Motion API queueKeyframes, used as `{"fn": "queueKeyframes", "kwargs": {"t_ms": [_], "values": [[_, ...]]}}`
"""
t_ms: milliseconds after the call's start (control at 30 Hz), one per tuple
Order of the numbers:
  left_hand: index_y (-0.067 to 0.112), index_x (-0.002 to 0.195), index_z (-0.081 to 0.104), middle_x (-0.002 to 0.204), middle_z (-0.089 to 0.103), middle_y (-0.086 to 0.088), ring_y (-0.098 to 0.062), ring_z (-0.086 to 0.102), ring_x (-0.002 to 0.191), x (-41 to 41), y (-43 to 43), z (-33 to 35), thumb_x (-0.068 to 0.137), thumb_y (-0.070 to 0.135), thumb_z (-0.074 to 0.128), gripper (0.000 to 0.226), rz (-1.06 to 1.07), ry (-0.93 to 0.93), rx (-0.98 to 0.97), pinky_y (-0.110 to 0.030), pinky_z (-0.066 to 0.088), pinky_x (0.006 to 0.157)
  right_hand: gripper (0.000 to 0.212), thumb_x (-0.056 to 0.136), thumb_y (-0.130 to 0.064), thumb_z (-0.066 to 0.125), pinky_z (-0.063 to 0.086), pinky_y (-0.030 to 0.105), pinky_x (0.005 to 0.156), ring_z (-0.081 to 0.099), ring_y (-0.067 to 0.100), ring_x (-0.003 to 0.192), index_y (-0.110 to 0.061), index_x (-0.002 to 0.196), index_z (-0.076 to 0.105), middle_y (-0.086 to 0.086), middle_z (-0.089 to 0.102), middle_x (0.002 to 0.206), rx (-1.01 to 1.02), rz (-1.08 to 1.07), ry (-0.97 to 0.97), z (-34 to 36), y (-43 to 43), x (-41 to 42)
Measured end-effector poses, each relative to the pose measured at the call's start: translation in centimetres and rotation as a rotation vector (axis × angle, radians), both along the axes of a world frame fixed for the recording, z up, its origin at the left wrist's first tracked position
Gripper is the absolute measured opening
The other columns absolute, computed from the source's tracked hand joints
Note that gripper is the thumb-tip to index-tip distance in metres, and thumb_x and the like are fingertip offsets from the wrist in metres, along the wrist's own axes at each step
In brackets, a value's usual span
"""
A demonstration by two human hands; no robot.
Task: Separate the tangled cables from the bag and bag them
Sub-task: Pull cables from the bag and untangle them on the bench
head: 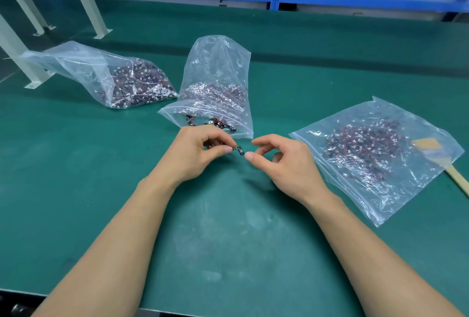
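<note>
A green work table [228, 227] fills the view. Near its middle stands an upright clear plastic bag [218, 67], its lower part full of tangled red-and-black cables with white plugs. Well to the right of the upright bag, and nearer the viewer, a flat clear bag [375, 159] of the same cables lies on the table. To the upright bag's left, a third bag [106, 75] lies on its side, also full. Against the upright bag's front leans a small open bag [182, 111] with a few loose cables inside.

Just in front of the upright bag, two bare hands meet above the table. The left hand [200, 149] pinches a small cable [239, 150] between thumb and fingertips. The right hand [284, 161] is loosely curled and grips nothing; its thumb tip sits right beside the cable's black end, contact unclear.

A wooden-handled brush [456, 177] lies far right of the upright bag, partly under the flat bag.
</note>
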State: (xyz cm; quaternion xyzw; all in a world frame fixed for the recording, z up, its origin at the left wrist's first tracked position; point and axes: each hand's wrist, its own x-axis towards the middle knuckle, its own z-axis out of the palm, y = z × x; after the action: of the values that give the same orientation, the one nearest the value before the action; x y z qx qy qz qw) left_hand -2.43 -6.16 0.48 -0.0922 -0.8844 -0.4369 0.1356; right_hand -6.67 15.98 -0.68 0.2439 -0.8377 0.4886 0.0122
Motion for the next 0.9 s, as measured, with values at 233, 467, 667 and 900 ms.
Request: {"fn": "queueKeyframes", "kwargs": {"t_ms": [233,467,667,900], "values": [[0.021,0.089,0.075,0.082,0.069,0.01,-0.014,0.06,0.076,0.1,0.5,-0.1,0.089,0.011,0.074,0.01,-0.061,-0.051,0.018,-0.036,0.05,0.077,0.014,0.087,-0.02,0.078,0.035,0.016,0.052,0.031,0.008,0.045,-0.029,0.095,0.071,-0.01,0.072,0.074,-0.103,0.052,-0.206,-0.1,-0.8,0.1],[0.027,0.09,0.068,0.1,0.071,0.007,-0.012,0.065,0.091,0.3,0.4,0.1,0.093,0.009,0.069,0.018,-0.089,-0.111,0.066,-0.034,0.051,0.082,0.018,0.087,-0.014,0.074,0.035,0.015,0.05,0.032,0.008,0.044,-0.031,0.092,0.072,-0.003,0.07,0.075,-0.108,-0.012,-0.213,0.0,-0.8,0.0],[0.019,0.091,0.069,0.081,0.072,-0.002,-0.02,0.066,0.076,0.1,0.1,0.0,0.094,0.006,0.066,0.014,-0.047,-0.167,0.115,-0.03,0.054,0.077,0.024,0.088,-0.011,0.07,0.04,0.019,0.053,0.041,0.014,0.05,-0.035,0.089,0.074,-0.01,0.065,0.072,-0.117,-0.066,-0.228,0.4,-0.4,-0.1],[0.019,0.089,0.07,0.087,0.074,-0.005,-0.015,0.068,0.076,0.3,-0.8,0.4,0.092,0.005,0.068,0.015,0.012,-0.177,0.158,-0.03,0.056,0.078,0.022,0.085,-0.01,0.069,0.042,0.022,0.054,0.045,0.015,0.052,-0.03,0.086,0.076,-0.013,0.065,0.067,-0.097,-0.088,-0.236,0.4,0.1,-0.1]]}}
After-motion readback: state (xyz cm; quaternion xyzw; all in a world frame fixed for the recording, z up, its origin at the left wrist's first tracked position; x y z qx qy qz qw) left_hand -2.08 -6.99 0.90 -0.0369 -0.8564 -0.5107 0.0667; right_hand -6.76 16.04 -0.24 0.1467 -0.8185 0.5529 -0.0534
